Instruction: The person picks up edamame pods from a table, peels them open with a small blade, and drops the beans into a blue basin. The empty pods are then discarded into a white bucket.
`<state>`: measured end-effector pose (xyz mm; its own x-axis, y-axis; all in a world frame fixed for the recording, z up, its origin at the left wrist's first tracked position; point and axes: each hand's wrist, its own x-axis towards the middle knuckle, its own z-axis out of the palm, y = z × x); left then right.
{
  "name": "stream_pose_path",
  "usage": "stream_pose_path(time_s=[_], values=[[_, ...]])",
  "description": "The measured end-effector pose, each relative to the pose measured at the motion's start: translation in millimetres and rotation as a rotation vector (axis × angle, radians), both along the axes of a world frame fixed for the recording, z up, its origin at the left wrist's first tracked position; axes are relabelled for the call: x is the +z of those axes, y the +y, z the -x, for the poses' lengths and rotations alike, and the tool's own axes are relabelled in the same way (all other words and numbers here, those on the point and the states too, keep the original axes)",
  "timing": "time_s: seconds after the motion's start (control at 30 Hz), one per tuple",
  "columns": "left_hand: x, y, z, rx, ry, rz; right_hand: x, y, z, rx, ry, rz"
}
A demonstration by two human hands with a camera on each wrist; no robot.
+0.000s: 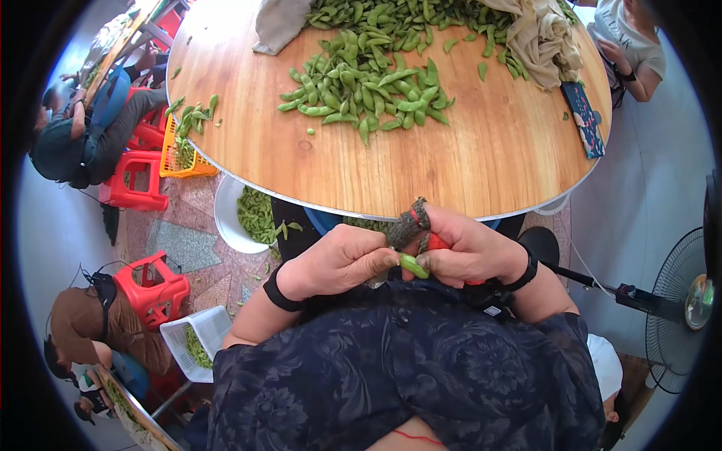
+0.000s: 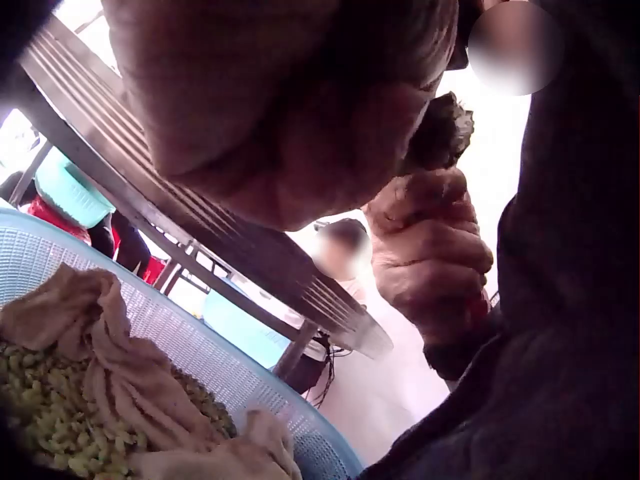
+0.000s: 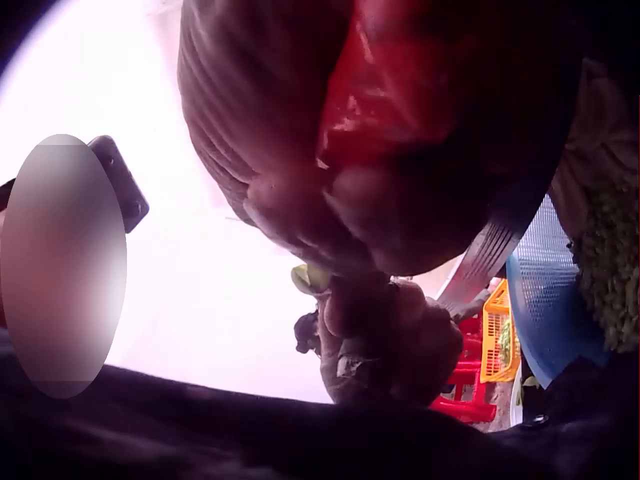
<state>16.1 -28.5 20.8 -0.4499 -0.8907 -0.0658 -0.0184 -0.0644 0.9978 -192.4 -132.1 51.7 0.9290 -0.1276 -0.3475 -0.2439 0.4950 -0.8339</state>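
A green pod [image 1: 414,266] is pinched between both hands, just off the table's near edge in the head view. The left hand [image 1: 347,258] holds its left end with thumb and curled fingers. On the other side the right hand [image 1: 468,248] grips the pod with its thumb; dark and red wraps cover some of its fingers. In the right wrist view a bit of the pod [image 3: 312,278] shows between the left hand [image 3: 385,335] and the right hand [image 3: 370,130]. The left wrist view shows the left hand [image 2: 290,110] close up, the right hand [image 2: 432,245] beyond.
A pile of pods [image 1: 368,90] lies on the round wooden table [image 1: 248,143], with cloths [image 1: 545,45] and a patterned case [image 1: 583,120]. A blue basket [image 2: 270,400] of beans sits below. White tub [image 1: 226,214], red stools [image 1: 154,289], fan [image 1: 677,308] and other people stand around.
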Motion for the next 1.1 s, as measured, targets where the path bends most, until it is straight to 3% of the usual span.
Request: stream_pose_path(time_s=[0.17, 0.37, 0.43, 0.47, 0.53, 0.77, 0.83, 0.97, 1.03, 1.07, 1.1], values=[[-2.5, 2.0, 4.5, -0.048, 0.103, -0.123, -10.7, 2.4, 1.4, 0.06, -0.07, 0.048], [-6.8, 0.9, 13.1, -0.018, -0.154, 0.261, -5.4, 1.8, -2.0, 0.062, 0.026, 0.108], [-9.4, 2.0, 11.9, 0.019, -0.128, 0.193, -16.4, 2.9, -0.5, -0.013, -0.096, 0.343], [-9.1, 3.2, 11.6, 0.018, -0.127, 0.195, -19.3, 2.2, 0.8, -0.014, -0.095, 0.345], [-8.0, 7.3, 10.9, -0.019, -0.053, 0.04, -23.0, 1.4, 3.3, -0.062, -0.186, 0.761], [4.2, 2.9, 4.7, -0.094, -0.191, 0.197, -14.0, 0.9, 1.5, 0.049, -0.137, 0.77], [5.7, 1.9, 4.8, -0.01, -0.35, 0.488, -18.0, 1.3, -1.7, -0.002, -0.209, 0.78], [18.8, 3.2, 7.3, 0.007, -0.522, 0.643, -19.9, 2.4, -5.2, -0.044, -0.274, 0.766], [25.6, 4.1, 9.3, -0.006, -0.666, 0.755, -6.9, 1.0, -4.7, 0.076, 0.02, 0.212], [24.4, 3.7, 8.6, -0.006, -0.665, 0.754, -13.4, 2.7, -4.9, 0.077, 0.02, 0.211], [22.0, 3.1, 7.1, 0.027, -0.637, 0.747, -24.1, 5.8, -6.4, -0.026, -0.15, 0.447]])
